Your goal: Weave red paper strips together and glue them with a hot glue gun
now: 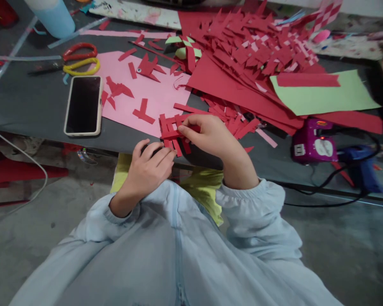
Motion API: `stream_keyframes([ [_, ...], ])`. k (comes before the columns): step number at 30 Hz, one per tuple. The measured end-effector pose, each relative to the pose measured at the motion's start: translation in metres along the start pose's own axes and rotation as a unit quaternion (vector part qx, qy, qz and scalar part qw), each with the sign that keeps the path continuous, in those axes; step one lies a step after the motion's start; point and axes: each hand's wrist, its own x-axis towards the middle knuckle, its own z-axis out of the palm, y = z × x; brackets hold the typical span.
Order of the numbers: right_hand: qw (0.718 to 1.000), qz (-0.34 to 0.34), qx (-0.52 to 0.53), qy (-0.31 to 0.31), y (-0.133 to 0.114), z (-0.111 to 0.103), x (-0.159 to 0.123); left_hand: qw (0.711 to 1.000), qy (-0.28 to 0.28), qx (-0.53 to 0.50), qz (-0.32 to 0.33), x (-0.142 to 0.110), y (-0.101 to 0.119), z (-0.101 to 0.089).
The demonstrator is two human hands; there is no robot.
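Note:
At the table's front edge lies a small lattice of crossed red paper strips (167, 130), partly woven over one another. My right hand (208, 135) comes from the right, thumb and forefinger pinched on a red paper strip at the lattice. My left hand (151, 163) is at the lower left, fingers slightly bent and apart, its fingertips by the lower strip ends; whether they touch cannot be told. Under the lattice's left side is a pink paper sheet (127, 102) bearing red scraps and a red paper fish (149, 68) with an eye.
Left are a phone (83, 106), scissors (79, 59) and a bottle of blue liquid (55, 19). Behind and right are red sheets (229, 85), piled woven red pieces (258, 42) and green paper (325, 95). A purple device (315, 142) and blue glue gun (360, 165) with cables lie right.

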Motion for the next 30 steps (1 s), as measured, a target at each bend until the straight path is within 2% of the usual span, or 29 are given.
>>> stream_keyframes([
  [4, 1.0, 0.003, 0.006, -0.007, -0.003, 0.0, -0.001, 1.0, -0.013, -0.011, -0.009, 0.0, -0.001, -0.001],
  [13, 0.999, 0.011, -0.039, -0.015, -0.008, 0.002, 0.004, 1.0, 0.012, -0.014, 0.002, 0.007, 0.0, -0.003],
  [19, 0.998, 0.01, -0.059, -0.021, -0.011, 0.001, 0.005, 1.0, 0.002, -0.018, -0.017, 0.008, 0.0, 0.005],
  [23, 0.999, 0.032, 0.029, -0.017, -0.008, -0.001, 0.004, 0.999, -0.006, -0.006, -0.034, 0.006, 0.001, 0.009],
  [27, 0.986, 0.078, 0.147, -0.019, -0.004, -0.002, 0.002, 0.999, 0.005, -0.005, -0.041, 0.007, 0.001, 0.01],
  [30, 0.974, 0.068, 0.216, -0.025, -0.001, 0.0, 0.003, 0.998, -0.017, -0.001, -0.058, 0.009, 0.001, 0.01],
])
